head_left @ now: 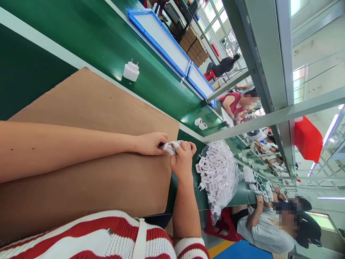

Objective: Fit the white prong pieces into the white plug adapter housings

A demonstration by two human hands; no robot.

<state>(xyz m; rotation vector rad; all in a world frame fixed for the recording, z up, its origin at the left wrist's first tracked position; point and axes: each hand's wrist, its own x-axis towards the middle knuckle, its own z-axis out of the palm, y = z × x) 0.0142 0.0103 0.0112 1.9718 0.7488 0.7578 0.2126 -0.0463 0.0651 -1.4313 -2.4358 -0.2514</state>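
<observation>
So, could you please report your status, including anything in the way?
Left hand and right hand gripping small white piece, partly hidden. Bag of white parts beside right hand. No obstruction seen.

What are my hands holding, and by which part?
A small white piece: left hand at one end, right hand at the other. Exactly which parts they hold is hidden.

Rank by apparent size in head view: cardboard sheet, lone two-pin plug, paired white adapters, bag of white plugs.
Cardboard sheet
Bag of white plugs
Lone two-pin plug
Paired white adapters, which look alike
</observation>
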